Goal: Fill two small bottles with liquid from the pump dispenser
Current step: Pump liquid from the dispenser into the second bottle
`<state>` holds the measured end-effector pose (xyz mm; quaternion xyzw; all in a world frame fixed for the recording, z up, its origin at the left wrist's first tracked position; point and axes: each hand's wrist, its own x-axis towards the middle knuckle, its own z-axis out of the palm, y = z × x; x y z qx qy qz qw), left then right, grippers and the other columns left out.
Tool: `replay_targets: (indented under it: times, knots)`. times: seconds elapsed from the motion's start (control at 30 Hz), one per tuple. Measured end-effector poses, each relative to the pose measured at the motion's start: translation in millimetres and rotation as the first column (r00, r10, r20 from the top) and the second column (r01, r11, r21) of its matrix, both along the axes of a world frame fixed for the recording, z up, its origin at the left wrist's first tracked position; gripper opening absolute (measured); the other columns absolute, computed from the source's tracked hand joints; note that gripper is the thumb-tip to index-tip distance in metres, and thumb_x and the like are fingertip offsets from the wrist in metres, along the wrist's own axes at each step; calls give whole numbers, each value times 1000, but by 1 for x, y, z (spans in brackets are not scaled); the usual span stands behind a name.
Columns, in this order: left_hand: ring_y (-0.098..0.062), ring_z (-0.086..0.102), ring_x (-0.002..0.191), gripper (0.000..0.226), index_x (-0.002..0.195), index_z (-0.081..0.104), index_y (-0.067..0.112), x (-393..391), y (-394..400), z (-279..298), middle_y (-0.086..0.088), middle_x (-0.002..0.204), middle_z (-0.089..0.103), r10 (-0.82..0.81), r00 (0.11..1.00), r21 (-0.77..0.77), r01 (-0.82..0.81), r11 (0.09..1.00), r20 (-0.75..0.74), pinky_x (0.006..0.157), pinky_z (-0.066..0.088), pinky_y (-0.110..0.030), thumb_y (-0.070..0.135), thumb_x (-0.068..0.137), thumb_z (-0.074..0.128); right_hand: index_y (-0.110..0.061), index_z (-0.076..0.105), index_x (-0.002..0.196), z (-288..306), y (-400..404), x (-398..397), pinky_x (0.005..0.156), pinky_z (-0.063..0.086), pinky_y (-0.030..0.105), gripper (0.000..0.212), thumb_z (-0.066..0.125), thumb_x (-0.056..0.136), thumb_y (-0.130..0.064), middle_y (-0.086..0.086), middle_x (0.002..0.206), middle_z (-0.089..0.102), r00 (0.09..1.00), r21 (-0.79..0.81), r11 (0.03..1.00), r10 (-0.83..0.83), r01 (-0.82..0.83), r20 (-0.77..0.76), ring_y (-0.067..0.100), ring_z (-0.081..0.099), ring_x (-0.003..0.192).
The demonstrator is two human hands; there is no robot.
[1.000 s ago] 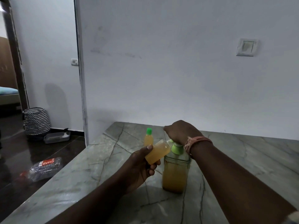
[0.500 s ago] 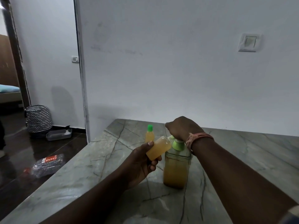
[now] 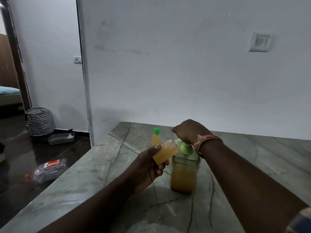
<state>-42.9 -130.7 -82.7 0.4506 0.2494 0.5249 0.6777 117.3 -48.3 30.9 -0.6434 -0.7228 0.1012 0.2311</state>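
Your left hand (image 3: 148,167) pinches the tilted bottle (image 3: 165,151) at the pump (image 3: 185,147); your right hand (image 3: 189,132), fingers curled, presses down; another push could spill it over

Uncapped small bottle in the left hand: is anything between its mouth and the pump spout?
Nothing visible. The left hand holds the uncapped small bottle tilted, its mouth right at the spout of the pump dispenser. The right hand rests on the pump head from above. The capped bottle stands behind, clear of the gap.
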Motion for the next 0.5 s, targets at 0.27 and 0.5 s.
replay_targets:
  times: [0.27, 0.5]
  knots:
    - [-11, 57, 64, 75, 135, 46, 4, 2, -7, 3, -11, 84, 65, 13, 1000, 13, -13, 1000, -14, 56, 52, -20, 45, 80, 73, -16, 59, 59, 10, -8, -1, 54, 39, 26, 29, 51, 76, -37, 2, 65, 63, 995, -12, 1000, 13, -12, 94, 19, 58, 62]
    - [-10, 58, 64, 71, 133, 48, 4, 0, -2, 1, -11, 83, 66, 5, 1000, 21, -5, 1000, -16, 56, 52, -20, 45, 81, 73, -17, 53, 54, 2, -8, 0, 50, 33, 26, 28, 50, 76, -34, 3, 60, 59, 1000, 68, 998, 5, -3, -27, 22, 54, 57]
